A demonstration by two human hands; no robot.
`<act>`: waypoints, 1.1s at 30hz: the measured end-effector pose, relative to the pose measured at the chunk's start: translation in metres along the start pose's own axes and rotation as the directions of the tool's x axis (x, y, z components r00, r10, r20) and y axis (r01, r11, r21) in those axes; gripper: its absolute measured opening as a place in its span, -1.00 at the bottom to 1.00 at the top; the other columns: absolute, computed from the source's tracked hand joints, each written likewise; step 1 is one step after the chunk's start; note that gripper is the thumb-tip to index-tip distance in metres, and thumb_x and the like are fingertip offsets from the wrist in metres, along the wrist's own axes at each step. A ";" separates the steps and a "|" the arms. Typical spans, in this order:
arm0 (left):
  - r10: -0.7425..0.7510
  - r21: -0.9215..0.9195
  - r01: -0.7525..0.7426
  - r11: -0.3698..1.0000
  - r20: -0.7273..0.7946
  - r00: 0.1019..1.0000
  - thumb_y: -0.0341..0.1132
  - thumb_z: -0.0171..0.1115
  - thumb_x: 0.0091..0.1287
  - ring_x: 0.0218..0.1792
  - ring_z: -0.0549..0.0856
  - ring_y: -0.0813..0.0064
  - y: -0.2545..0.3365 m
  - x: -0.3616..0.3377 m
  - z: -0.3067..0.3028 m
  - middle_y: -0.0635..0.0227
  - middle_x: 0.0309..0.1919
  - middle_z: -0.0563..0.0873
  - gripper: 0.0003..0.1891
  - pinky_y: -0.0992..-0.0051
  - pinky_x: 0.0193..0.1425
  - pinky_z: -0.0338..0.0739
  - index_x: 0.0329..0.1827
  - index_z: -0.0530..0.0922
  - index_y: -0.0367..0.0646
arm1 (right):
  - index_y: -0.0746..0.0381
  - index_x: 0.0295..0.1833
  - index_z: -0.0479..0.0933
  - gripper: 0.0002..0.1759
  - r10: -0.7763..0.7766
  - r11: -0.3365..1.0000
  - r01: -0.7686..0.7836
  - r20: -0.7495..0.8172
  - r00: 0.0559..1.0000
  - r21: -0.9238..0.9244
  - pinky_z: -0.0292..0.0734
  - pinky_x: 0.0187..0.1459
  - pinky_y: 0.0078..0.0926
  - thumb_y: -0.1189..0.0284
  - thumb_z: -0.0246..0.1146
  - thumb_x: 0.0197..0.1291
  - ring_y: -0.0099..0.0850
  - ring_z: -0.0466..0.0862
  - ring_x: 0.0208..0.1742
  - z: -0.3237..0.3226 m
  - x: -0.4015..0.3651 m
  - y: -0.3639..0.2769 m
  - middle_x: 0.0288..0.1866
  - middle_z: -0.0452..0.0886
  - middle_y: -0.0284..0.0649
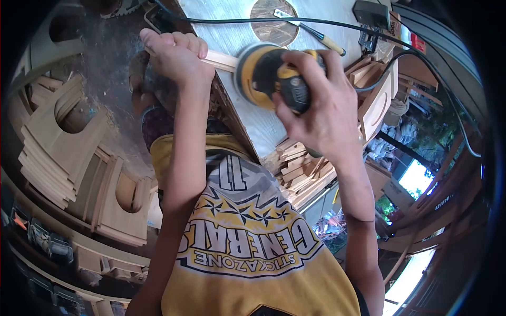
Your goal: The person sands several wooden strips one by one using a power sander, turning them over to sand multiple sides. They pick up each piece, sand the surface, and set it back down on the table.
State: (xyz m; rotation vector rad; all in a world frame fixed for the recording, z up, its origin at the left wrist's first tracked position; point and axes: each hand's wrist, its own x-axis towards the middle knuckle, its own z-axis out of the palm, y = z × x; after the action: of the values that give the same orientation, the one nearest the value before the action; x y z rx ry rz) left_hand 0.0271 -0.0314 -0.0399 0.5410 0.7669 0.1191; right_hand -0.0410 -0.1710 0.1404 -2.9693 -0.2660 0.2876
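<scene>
My left hand (178, 57) is closed around one end of a narrow, light wooden strip (220, 60). The strip reaches over the edge of the pale workbench (311, 39). My right hand (329, 102) grips a yellow and black orbital sander (263, 76) from above and the side. The sander's round pad is at the strip's other end and covers it, so I cannot see how far the strip runs beneath. Behind the sander, a chisel (321, 38) with a wooden handle lies on the bench near a round bare-wood patch (266, 32).
A black cable (232, 21) crosses above the bench. Several wooden pieces (305, 166) are piled at the bench's near side. Stacked boards with round cutouts (63, 142) stand at left, and more curved wooden parts (377, 105) at right. Sawdust covers the floor (108, 58).
</scene>
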 end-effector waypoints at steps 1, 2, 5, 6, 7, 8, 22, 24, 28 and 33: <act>0.004 -0.003 -0.004 1.000 -0.010 1.000 0.26 -0.16 0.67 -0.78 0.12 0.57 0.001 0.000 -0.001 0.55 -0.76 0.15 -0.37 0.45 -0.71 0.08 -0.54 0.10 0.06 | -0.05 0.18 0.55 -0.37 0.019 1.000 -0.019 -0.001 1.000 -0.012 0.72 -0.22 -0.09 0.35 0.56 -0.09 0.04 0.70 -0.14 -0.001 -0.002 0.003 0.00 0.47 0.00; 0.011 0.000 -0.011 1.000 0.001 1.000 0.27 -0.16 0.67 -0.77 0.12 0.56 0.001 0.000 -0.001 0.55 -0.76 0.15 -0.37 0.44 -0.71 0.09 -0.54 0.11 0.06 | -0.05 0.17 0.55 -0.37 0.020 1.000 -0.021 -0.017 1.000 -0.024 0.71 -0.22 -0.09 0.36 0.57 -0.10 0.00 0.70 -0.13 0.000 -0.004 0.004 -0.01 0.47 -0.01; 0.020 0.005 -0.020 1.000 0.045 0.999 0.27 -0.17 0.66 -0.77 0.13 0.55 -0.001 0.001 -0.004 0.53 -0.76 0.16 -0.38 0.44 -0.71 0.11 -0.53 0.12 0.06 | -0.07 0.18 0.55 -0.35 -0.045 0.999 0.045 -0.052 0.998 -0.004 0.70 -0.23 -0.07 0.37 0.57 -0.12 0.02 0.69 -0.12 0.005 -0.001 -0.004 -0.02 0.46 -0.02; 0.031 -0.003 -0.031 1.000 0.073 0.997 0.27 -0.16 0.66 -0.77 0.13 0.55 -0.001 0.003 -0.006 0.53 -0.76 0.16 -0.38 0.43 -0.71 0.12 -0.52 0.13 0.06 | -0.10 0.17 0.54 -0.34 -0.028 0.999 0.029 -0.031 0.999 0.025 0.69 -0.25 -0.07 0.38 0.58 -0.14 0.04 0.68 -0.14 0.003 0.002 -0.012 -0.03 0.45 -0.02; 0.025 0.002 -0.026 1.000 0.075 0.997 0.27 -0.16 0.66 -0.77 0.13 0.55 -0.001 0.005 -0.006 0.53 -0.76 0.16 -0.38 0.43 -0.71 0.12 -0.52 0.13 0.06 | -0.10 0.17 0.54 -0.34 -0.020 0.999 0.021 -0.031 0.999 0.027 0.69 -0.25 -0.07 0.38 0.58 -0.14 0.04 0.68 -0.14 0.004 0.003 -0.015 -0.03 0.45 -0.02; 0.014 -0.010 -0.013 1.000 0.077 0.997 0.26 -0.18 0.67 -0.77 0.13 0.55 0.001 0.007 -0.007 0.52 -0.76 0.16 -0.38 0.43 -0.70 0.12 -0.52 0.13 0.06 | -0.11 0.17 0.54 -0.35 -0.046 0.999 0.047 -0.037 0.998 0.019 0.69 -0.25 -0.07 0.38 0.57 -0.13 0.05 0.67 -0.14 0.005 0.005 -0.016 -0.03 0.45 -0.02; -0.012 -0.022 0.011 1.000 -0.029 1.000 0.24 -0.22 0.69 -0.75 0.09 0.55 0.008 -0.002 -0.005 0.55 -0.74 0.09 -0.43 0.49 -0.67 0.04 -0.49 0.11 0.11 | -0.01 0.23 0.58 -0.38 -0.047 0.995 0.045 0.020 0.999 0.090 0.70 -0.06 -0.08 0.41 0.54 -0.03 -0.01 0.70 -0.06 0.002 0.000 -0.011 0.03 0.53 -0.02; 0.027 -0.006 -0.028 1.000 -0.045 0.999 0.23 -0.23 0.69 -0.75 0.08 0.55 0.012 -0.003 0.000 0.55 -0.74 0.08 -0.43 0.49 -0.67 0.04 -0.49 0.09 0.11 | 0.02 0.24 0.58 -0.38 0.011 0.999 -0.011 0.006 1.000 0.050 0.70 -0.03 -0.07 0.41 0.54 -0.01 0.02 0.71 -0.03 0.002 -0.014 0.004 0.05 0.54 0.00; 0.063 -0.002 -0.064 0.998 -0.072 0.995 0.22 -0.24 0.70 -0.76 0.11 0.55 0.016 0.006 -0.004 0.53 -0.74 0.11 -0.41 0.49 -0.67 0.12 -0.51 0.10 0.08 | 0.12 0.26 0.57 -0.37 0.204 0.978 -0.201 0.049 0.978 -0.056 0.68 0.08 -0.05 0.41 0.55 0.01 0.08 0.72 0.04 -0.005 -0.037 0.043 0.11 0.56 0.03; 0.081 0.025 -0.079 0.997 -0.099 0.992 0.17 -0.22 0.72 -0.75 0.07 0.54 0.015 0.005 -0.002 0.54 -0.74 0.10 -0.43 0.48 -0.64 0.08 -0.50 0.11 0.08 | 0.04 0.27 0.57 -0.38 0.229 0.973 -0.227 0.029 0.973 -0.037 0.69 0.03 -0.02 0.38 0.51 0.03 0.10 0.71 0.06 -0.008 -0.058 0.052 0.11 0.53 0.07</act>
State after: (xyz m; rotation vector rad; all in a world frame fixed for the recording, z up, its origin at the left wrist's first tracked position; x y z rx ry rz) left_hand 0.0302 -0.0164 -0.0369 0.5896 0.8452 0.2139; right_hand -0.0867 -0.2340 0.1501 -3.0317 0.0695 0.3623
